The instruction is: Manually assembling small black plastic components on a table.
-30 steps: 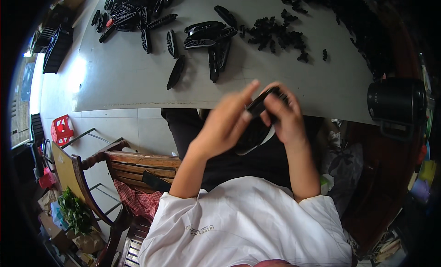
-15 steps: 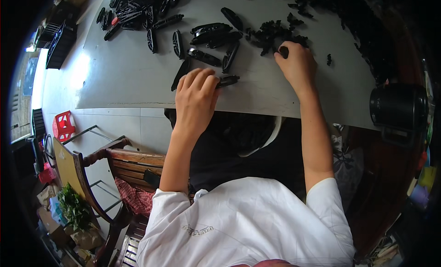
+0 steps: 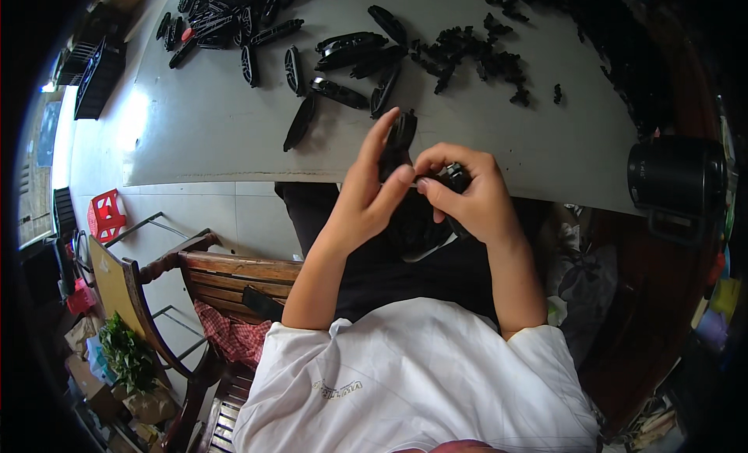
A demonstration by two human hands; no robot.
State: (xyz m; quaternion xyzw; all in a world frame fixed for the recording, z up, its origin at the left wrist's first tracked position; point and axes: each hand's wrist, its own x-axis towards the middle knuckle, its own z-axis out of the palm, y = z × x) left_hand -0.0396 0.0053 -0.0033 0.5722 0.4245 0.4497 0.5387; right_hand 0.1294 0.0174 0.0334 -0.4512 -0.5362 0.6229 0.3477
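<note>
Above the table's front edge, my left hand (image 3: 366,196) grips an elongated black plastic part (image 3: 403,132) between thumb and fingers. Close beside it, my right hand (image 3: 477,190) is closed, thumb and index finger pinched at the lower end of that part. Small dark pieces (image 3: 456,174) show within the curled right fingers; their exact kind is too small to make out. Beyond my hands lie several similar long black parts (image 3: 340,93), one of them a smooth pointed oval (image 3: 300,123). A scatter of small jagged black pieces (image 3: 460,52) lies farther right.
The grey table (image 3: 210,133) carries a heap of black parts (image 3: 214,21) at the far left and a dark mass (image 3: 600,56) along the right. A black device (image 3: 676,179) sits at the right edge. A wooden chair (image 3: 234,267) and red stool (image 3: 107,215) stand left.
My left hand has lifted a long black part off the table and drawn it inward. My right hand has left the small jagged pieces and come in to meet it.
</note>
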